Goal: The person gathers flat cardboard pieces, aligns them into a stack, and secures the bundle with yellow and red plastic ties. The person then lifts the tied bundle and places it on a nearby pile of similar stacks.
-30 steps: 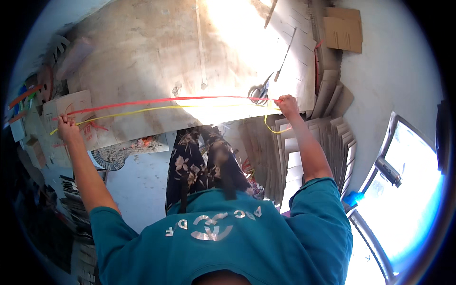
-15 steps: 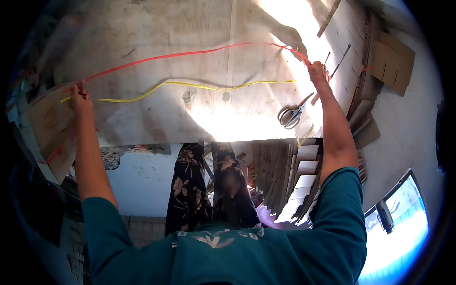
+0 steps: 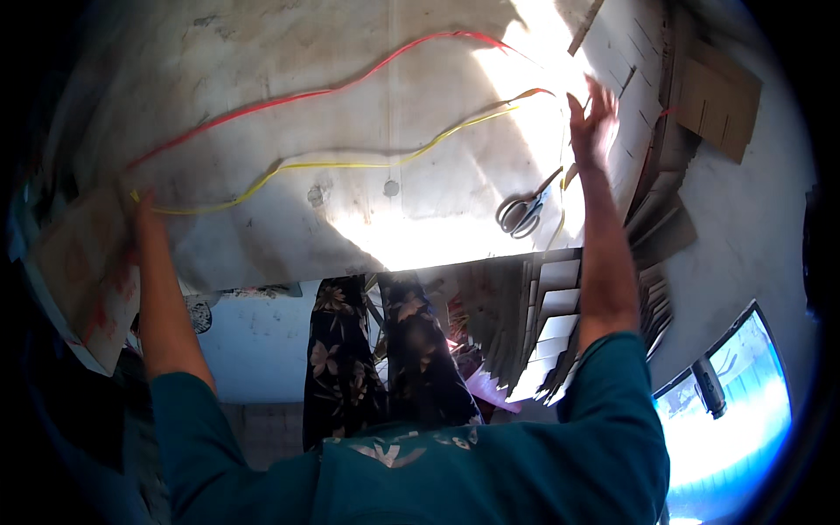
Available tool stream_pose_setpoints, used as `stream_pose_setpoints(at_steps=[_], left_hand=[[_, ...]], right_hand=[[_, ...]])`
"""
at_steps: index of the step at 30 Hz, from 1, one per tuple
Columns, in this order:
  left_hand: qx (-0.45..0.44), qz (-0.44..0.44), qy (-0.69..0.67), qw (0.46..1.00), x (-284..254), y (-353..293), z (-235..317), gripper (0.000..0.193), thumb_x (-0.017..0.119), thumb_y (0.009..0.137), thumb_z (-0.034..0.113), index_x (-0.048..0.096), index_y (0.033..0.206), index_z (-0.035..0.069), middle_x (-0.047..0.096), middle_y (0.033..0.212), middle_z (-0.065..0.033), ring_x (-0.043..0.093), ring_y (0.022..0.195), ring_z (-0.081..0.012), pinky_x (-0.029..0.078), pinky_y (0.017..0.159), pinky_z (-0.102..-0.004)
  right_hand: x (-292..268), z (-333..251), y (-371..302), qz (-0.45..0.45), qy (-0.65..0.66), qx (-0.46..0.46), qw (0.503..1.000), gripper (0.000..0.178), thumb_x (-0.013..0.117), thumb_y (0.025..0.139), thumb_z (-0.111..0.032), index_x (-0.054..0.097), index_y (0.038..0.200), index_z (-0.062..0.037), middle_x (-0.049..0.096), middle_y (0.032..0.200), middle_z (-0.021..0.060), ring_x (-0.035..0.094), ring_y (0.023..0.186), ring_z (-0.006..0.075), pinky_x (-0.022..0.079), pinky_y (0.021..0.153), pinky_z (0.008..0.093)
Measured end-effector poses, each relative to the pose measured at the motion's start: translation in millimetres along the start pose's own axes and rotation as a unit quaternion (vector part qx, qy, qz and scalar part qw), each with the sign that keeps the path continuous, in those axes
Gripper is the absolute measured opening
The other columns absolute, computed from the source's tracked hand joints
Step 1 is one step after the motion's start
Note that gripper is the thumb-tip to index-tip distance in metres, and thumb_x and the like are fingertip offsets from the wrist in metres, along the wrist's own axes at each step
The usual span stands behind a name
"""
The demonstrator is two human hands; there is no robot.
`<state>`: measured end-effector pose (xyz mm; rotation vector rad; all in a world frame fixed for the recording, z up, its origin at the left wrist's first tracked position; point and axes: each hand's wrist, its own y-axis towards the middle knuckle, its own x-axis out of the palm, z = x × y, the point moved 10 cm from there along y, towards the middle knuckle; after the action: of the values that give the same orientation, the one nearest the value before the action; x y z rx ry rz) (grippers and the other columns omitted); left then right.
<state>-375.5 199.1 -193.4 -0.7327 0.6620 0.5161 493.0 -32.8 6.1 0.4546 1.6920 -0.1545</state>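
Note:
A red strap (image 3: 262, 106) lies in a wavy line across the pale table. Nearer to me a yellow strap (image 3: 332, 164) runs roughly alongside it. My right hand (image 3: 598, 127) is over the sunlit right part of the table, fingers spread and nothing seen in them. At the left end of the yellow strap is my left hand (image 3: 146, 210), beside a cardboard box. Its fingers are blurred, so whether they grip the strap cannot be made out. Scissors (image 3: 522, 215) with dark handles rest on the table, below and left of my right hand.
The wooden tabletop (image 3: 262, 52) has its near edge above my legs. The cardboard box (image 3: 74, 254) stands at the left. Stacked cardboard sheets (image 3: 556, 306) sit below the right edge, with a cardboard piece (image 3: 717, 101) farther right. A bright screen-like panel (image 3: 735, 411) is at lower right.
My right hand has let go of the red strap and opened. The red strap, stretched between both hands before, now lies slack and farther away. My left hand has moved down to the yellow strap's end.

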Motion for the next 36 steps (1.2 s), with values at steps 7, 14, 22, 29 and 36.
stream_pose_setpoints(at_steps=[7,14,22,29,36], left_hand=[[0.545,0.08,0.358,0.754,53,-211,134,0.044,0.066,0.077,0.019,0.053,0.117,0.003,0.054,0.118,-0.0167,0.05,0.11,-0.0342,0.037,0.096,-0.0432],[0.63,-0.363,0.225,0.648,213,-409,173,0.031,0.058,0.074,-0.003,0.058,0.105,0.004,0.059,0.103,-0.0112,0.052,0.101,-0.0318,0.041,0.089,-0.037],[0.519,-0.366,0.195,0.747,272,-365,194,0.034,0.059,0.075,0.002,0.058,0.109,0.0,0.062,0.105,-0.0168,0.061,0.096,-0.0253,0.047,0.086,-0.0334],[0.497,-0.387,0.216,0.746,247,-402,174,0.036,0.059,0.078,0.002,0.056,0.114,-0.002,0.059,0.11,-0.0153,0.059,0.102,-0.0238,0.046,0.089,-0.0326],[0.582,-0.448,0.237,0.636,209,-494,101,0.038,0.06,0.075,0.004,0.056,0.112,-0.001,0.058,0.113,-0.0174,0.053,0.107,-0.0321,0.04,0.094,-0.0386]], right_hand=[[30,23,-207,-0.227,-0.01,0.371,0.901,0.031,0.065,0.08,-0.026,0.056,0.098,-0.0026,0.059,0.091,0.0175,0.059,0.086,0.0352,0.046,0.074,0.0441],[32,20,-249,-0.134,0.047,0.509,0.849,0.031,0.065,0.077,-0.023,0.05,0.095,-0.0033,0.06,0.083,0.0194,0.06,0.081,0.0376,0.045,0.073,0.0463],[53,21,-297,-0.128,0.173,0.548,0.809,0.018,0.061,0.077,-0.013,0.049,0.086,-0.0037,0.06,0.08,0.019,0.06,0.081,0.0387,0.045,0.073,0.0487],[49,13,-290,-0.08,0.057,0.541,0.835,0.027,0.056,0.078,-0.016,0.045,0.1,-0.0057,0.059,0.089,0.0186,0.06,0.079,0.0378,0.047,0.069,0.0493],[69,6,-309,-0.11,0.301,0.546,0.774,0.038,0.062,0.072,-0.014,0.047,0.106,-0.0063,0.06,0.094,0.0204,0.056,0.093,0.0395,0.046,0.08,0.0466]])
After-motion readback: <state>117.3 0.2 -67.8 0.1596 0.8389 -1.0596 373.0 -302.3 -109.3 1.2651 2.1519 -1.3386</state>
